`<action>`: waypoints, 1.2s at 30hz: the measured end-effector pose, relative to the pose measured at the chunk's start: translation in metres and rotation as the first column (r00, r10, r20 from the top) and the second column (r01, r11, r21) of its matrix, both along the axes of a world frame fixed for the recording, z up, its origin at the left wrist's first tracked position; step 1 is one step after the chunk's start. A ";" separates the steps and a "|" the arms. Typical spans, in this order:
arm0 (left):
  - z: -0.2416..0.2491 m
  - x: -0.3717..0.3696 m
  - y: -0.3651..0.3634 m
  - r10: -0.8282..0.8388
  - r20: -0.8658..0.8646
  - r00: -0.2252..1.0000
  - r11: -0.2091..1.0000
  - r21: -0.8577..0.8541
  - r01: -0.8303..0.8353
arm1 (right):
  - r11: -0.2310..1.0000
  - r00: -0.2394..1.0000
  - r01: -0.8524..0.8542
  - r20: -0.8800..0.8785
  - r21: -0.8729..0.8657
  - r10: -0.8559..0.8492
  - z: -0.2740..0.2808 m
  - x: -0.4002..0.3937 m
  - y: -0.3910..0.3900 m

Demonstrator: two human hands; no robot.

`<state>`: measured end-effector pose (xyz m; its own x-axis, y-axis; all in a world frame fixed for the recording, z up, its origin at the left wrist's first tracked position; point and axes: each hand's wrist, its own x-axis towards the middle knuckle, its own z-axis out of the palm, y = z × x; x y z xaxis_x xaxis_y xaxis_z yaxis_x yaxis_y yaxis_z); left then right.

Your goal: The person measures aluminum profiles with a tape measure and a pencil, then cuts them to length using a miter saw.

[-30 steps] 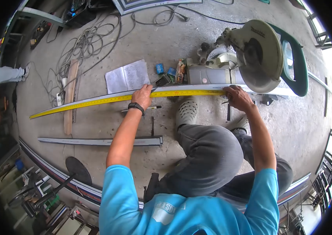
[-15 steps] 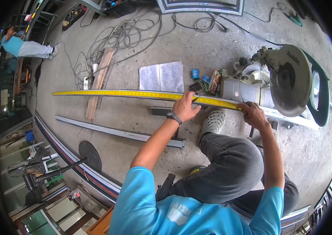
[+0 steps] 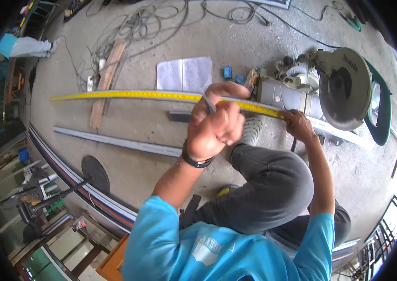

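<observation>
A yellow tape measure (image 3: 133,95) is stretched along a long metal profile (image 3: 322,125) that runs across the floor. At its right end, the fingers of my right hand (image 3: 300,125) are closed on the tape, right against the profile. My left hand (image 3: 217,122) is raised toward the camera above the tape, fingers curled around a slim grey pen-like tool (image 3: 209,104) that points up and left. The raised hand hides part of the tape and profile. Beside my shoe, a short dark profile piece (image 3: 179,115) lies partly behind my left hand.
A miter saw (image 3: 344,89) stands at the right. Written sheets (image 3: 184,74) lie beyond the tape, near small packets (image 3: 227,72). A wooden plank (image 3: 108,70) props the profile, with coiled cable (image 3: 147,28) behind. Another profile (image 3: 114,140) lies nearer me. A person (image 3: 25,47) stands far left.
My left hand has lifted off the tape and come up toward the camera, still with the slim tool. My right hand stays at the tape's right end. The view has shifted slightly.
</observation>
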<state>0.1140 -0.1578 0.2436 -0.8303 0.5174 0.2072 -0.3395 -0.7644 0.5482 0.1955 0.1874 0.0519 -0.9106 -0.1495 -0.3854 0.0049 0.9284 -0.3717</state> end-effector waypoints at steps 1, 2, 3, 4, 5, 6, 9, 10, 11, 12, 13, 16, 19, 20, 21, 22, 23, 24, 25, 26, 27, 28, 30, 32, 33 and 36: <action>0.027 0.002 0.005 -0.013 -0.124 0.992 0.999 0.048 0.019 | 1.000 1.000 -0.004 0.024 -0.017 0.004 0.001 -0.001 0.000; 0.054 0.004 0.009 -0.019 -0.243 0.970 0.994 0.099 0.044 | 0.999 0.999 -0.005 0.041 -0.032 0.006 0.003 -0.004 -0.001; 0.082 0.003 0.014 -0.062 -0.308 0.949 0.983 0.146 0.112 | 1.000 1.000 -0.013 0.023 -0.026 0.014 0.001 -0.007 0.000; 0.109 0.003 0.017 -0.104 -0.370 0.923 0.965 0.186 0.184 | 1.000 1.000 -0.018 0.011 -0.022 0.019 -0.002 -0.004 0.000; 0.127 0.003 0.017 -0.156 -0.425 0.891 0.946 0.195 0.259 | 1.000 1.000 -0.021 -0.004 -0.020 0.021 -0.004 -0.002 0.001; 0.139 0.005 0.017 -0.196 -0.444 0.874 0.935 0.183 0.302 | 1.000 1.000 -0.018 0.006 -0.021 0.018 -0.003 -0.003 0.001; 0.157 0.008 0.009 -0.278 -0.473 0.836 0.912 0.143 0.385 | 1.000 1.000 -0.011 0.015 -0.026 0.011 0.000 -0.003 -0.001; 0.159 0.010 0.006 -0.294 -0.475 0.829 0.910 0.125 0.395 | 1.000 1.000 -0.010 0.008 -0.026 0.010 0.001 -0.003 -0.002; 0.160 0.010 0.005 -0.309 -0.474 0.825 0.909 0.108 0.403 | 1.000 1.000 -0.006 0.001 -0.026 0.006 0.002 -0.002 -0.002; 0.162 0.010 0.003 -0.326 -0.474 0.818 0.905 0.095 0.415 | 1.000 1.000 0.002 0.023 -0.025 -0.001 0.002 -0.002 -0.002; 0.164 0.010 0.002 -0.340 -0.471 0.814 0.901 0.085 0.426 | 1.000 0.999 0.011 0.045 -0.023 -0.010 0.006 -0.005 -0.003; 0.167 0.010 0.000 -0.370 -0.469 0.802 0.891 0.064 0.449 | 1.000 0.999 0.005 0.052 -0.009 -0.005 0.007 0.002 -0.002; 0.171 0.011 -0.003 -0.396 -0.467 0.791 0.888 0.022 0.458 | 1.000 1.000 0.004 0.019 0.002 -0.004 0.005 -0.004 -0.004; 0.172 0.011 -0.004 -0.403 -0.462 0.790 0.887 0.017 0.462 | 1.000 1.000 0.007 0.020 0.008 -0.007 0.005 -0.002 -0.003; 0.172 0.011 -0.005 -0.413 -0.458 0.787 0.884 0.006 0.467 | 1.000 0.999 0.010 0.040 -0.002 -0.010 0.005 -0.001 -0.002; 0.171 0.010 -0.007 -0.420 -0.449 0.789 0.883 0.000 0.470 | 1.000 0.998 0.016 0.060 -0.014 -0.015 0.007 -0.001 -0.001; 0.168 0.010 -0.009 -0.435 -0.432 0.790 0.881 -0.023 0.472 | 0.999 0.997 0.024 0.074 -0.027 -0.022 0.007 -0.003 -0.002; 0.160 0.010 -0.012 -0.436 -0.396 0.808 0.890 -0.059 0.451 | 1.000 0.999 0.016 0.043 -0.015 -0.015 0.005 -0.005 -0.002; 0.149 0.009 -0.013 -0.421 -0.333 0.844 0.904 -0.084 0.418 | 1.000 1.000 0.010 0.015 -0.004 -0.010 0.004 -0.005 -0.002; 0.129 0.013 -0.011 -0.378 -0.213 0.901 0.926 -0.100 0.365 | 1.000 1.000 0.008 -0.008 0.009 -0.008 0.003 -0.002 -0.002; 0.098 0.017 -0.006 -0.165 -0.087 0.983 0.985 -0.068 0.159 | 1.000 1.000 0.012 -0.008 -0.008 -0.012 0.003 -0.002 -0.002; 0.066 0.019 -0.003 0.057 0.049 0.997 0.997 -0.061 -0.054 | 1.000 1.000 0.017 -0.006 -0.020 -0.018 0.004 -0.002 -0.002; -0.007 0.001 -0.018 0.238 0.231 0.943 0.942 -0.290 -0.167 | 0.999 1.000 0.017 -0.012 -0.034 -0.017 0.004 0.003 0.002; -0.083 -0.002 -0.044 0.432 0.331 0.839 0.778 -0.607 -0.161 | 0.999 0.999 0.004 -0.051 -0.041 -0.006 0.001 0.004 0.004; -0.109 0.003 -0.054 0.442 0.302 0.844 0.705 -0.699 -0.119 | 0.999 1.000 0.017 -0.013 -0.029 -0.017 0.005 0.003 0.003; -0.158 0.012 -0.081 0.336 0.328 0.883 0.629 -0.776 0.049 | 0.999 0.999 0.033 0.007 0.025 -0.033 0.003 0.007 0.004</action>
